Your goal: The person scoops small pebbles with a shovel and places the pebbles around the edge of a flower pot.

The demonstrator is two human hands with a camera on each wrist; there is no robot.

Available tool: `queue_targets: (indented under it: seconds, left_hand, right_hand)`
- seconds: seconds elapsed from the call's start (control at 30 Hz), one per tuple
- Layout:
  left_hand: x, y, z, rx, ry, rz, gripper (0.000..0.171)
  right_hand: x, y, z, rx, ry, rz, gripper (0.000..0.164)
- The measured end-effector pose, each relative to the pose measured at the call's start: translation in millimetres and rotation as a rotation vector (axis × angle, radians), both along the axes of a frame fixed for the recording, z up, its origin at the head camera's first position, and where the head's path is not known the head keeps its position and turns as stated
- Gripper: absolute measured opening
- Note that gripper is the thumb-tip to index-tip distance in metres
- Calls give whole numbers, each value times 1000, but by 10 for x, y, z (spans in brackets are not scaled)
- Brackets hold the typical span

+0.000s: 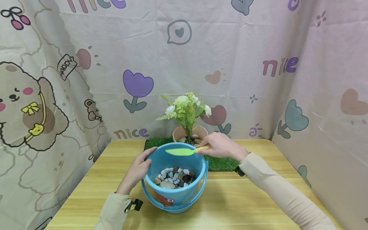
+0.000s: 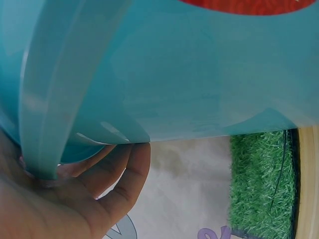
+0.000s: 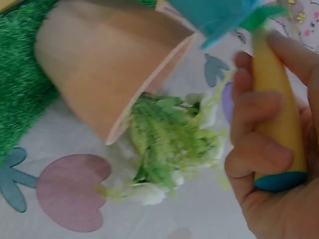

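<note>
A blue bucket [image 1: 188, 195] stands on the table with its handle hanging down at the front. Several pebbles [image 1: 175, 177], white, brown and dark, lie on its bottom. At the left rim my left hand [image 1: 137, 168] grips the bucket; the left wrist view shows its fingers [image 2: 132, 172] against the outer wall, close to the handle's end. My right hand [image 1: 220, 145] holds a toy trowel [image 1: 179, 151] by its yellow handle [image 3: 276, 99]. The trowel's green blade is over the bucket's opening, pointing left, and no stones show on it.
Behind the bucket, a light brown flowerpot [image 1: 179, 132] stands on a mat of artificial grass [image 1: 221, 163]. White flowers with green leaves [image 1: 185, 108] rise from the pot, and stones show inside it. A printed cloth [image 1: 184, 64] hangs behind and beside the wooden table [image 1: 235, 198].
</note>
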State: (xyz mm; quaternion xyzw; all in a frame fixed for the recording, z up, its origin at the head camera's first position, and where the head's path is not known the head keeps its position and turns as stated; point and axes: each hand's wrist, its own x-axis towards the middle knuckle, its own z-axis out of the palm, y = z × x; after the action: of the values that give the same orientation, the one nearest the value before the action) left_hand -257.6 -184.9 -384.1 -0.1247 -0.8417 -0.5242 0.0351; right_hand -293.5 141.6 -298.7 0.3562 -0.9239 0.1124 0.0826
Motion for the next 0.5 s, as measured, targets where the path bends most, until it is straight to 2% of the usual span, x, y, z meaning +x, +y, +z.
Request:
queue_targets:
  seconds: [0.2,0.3,0.4,0.5]
  left_hand:
    - [-2,12,11,-2,-4,2,52]
    - [4,19,16,-3,-7,2,52]
    - [16,21,25,-1,-5,4,52]
    - [28,16,31,-3,0,5,52]
  right_hand:
    - [65,-145,156,104,-29,100,24]
    - [94,-226,252,174,-69,130,33]
    - [123,-312,337,246,-132,129,37]
    - [153,-398,390,310,-203,102,34]
